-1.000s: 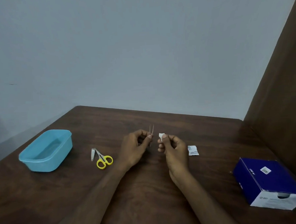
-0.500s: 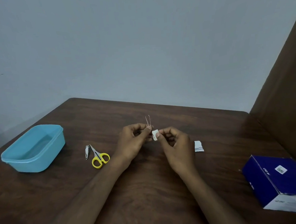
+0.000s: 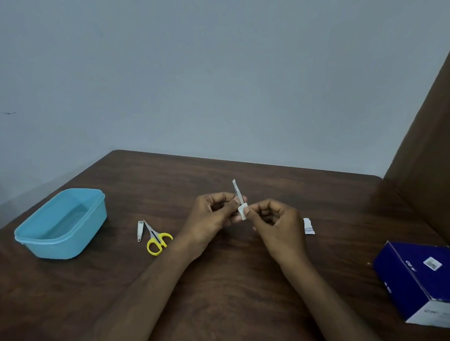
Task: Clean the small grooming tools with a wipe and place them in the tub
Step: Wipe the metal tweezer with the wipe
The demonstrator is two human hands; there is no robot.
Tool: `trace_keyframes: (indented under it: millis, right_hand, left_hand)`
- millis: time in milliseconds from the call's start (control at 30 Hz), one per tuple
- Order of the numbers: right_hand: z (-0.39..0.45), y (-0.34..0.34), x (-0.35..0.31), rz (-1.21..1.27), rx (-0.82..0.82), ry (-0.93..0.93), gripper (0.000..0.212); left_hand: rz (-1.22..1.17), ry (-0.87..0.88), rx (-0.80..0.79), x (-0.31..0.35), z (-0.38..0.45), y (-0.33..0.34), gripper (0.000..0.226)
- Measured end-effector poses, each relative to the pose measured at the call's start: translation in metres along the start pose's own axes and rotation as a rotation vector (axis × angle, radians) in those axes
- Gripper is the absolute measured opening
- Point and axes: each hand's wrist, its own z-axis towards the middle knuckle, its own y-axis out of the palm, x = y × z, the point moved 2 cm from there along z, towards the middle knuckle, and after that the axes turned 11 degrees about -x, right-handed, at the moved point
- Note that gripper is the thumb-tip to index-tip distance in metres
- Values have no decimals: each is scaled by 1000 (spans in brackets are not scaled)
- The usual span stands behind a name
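Note:
My left hand (image 3: 210, 218) pinches a pair of thin metal tweezers (image 3: 237, 190), tips pointing up over the middle of the table. My right hand (image 3: 273, 225) pinches a small white wipe (image 3: 242, 211) folded round the tweezers' lower part, just beside my left thumb. A light blue tub (image 3: 62, 223) stands open at the left. Between it and my left arm lie a nail clipper (image 3: 140, 230) and yellow-handled scissors (image 3: 156, 239), side by side on the table.
A torn white wipe sachet (image 3: 308, 226) lies right of my right hand. A dark blue box (image 3: 428, 282) sits at the right front edge. A brown panel (image 3: 431, 144) rises along the table's right side, a grey wall behind.
My right hand has brought the wipe from apart onto the tweezers, and now it wraps their lower part. The tweezers' two prongs now appear closed together.

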Motion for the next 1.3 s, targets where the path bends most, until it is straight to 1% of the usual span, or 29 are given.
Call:
trace_keyframes:
  millis: [100, 267, 400, 500, 533, 633, 667, 800, 867, 1033, 1167, 1233, 1300]
  right_hand:
    - [-5, 1, 1, 1, -35, 19, 9]
    - [-2, -3, -6, -6, 12, 8, 14]
    - [-2, -1, -4, 76, -49, 54, 7]
    - [-6, -1, -3, 87, -74, 80, 8]
    - [-6, -1, -3, 88, -63, 83, 8]
    - [-2, -2, -5, 80, -11, 72, 19]
    - [-1, -2, -4, 71, -6, 75, 20]
    - [-3, 0, -2, 127, -50, 88, 6]
    - [-4, -1, -3, 149, -42, 89, 7]
    - [1, -2, -3, 133, 41, 97, 12]
    - [-2, -1, -4, 174, -7, 86, 7]
    - [-5, -2, -6, 194, -30, 85, 8]
    - [-6, -2, -7, 193, -14, 83, 6]
  left_hand:
    - [6, -20, 16, 0, -1, -1, 15]
    - [59, -50, -34, -1, 0, 4, 17]
    - [40, -30, 2, 0, 0, 0, 14]
    - [29, -29, 17, 1, -1, 0, 14]
    - [38, -36, 7, 0, -1, 0, 14]
    - [81, -54, -68, -1, -1, 2, 18]
    - [92, -53, -84, -2, -1, 2, 19]
    - [98, -25, -58, -1, -3, -1, 15]
    - [111, -21, -59, 0, -3, 0, 15]
    - [183, -32, -121, 1, -3, 6, 18]
    - [178, -26, -111, 2, -5, 5, 16]
    - [191, -26, -103, 2, -6, 5, 14]
    - [237, -23, -116, 2, -7, 6, 14]
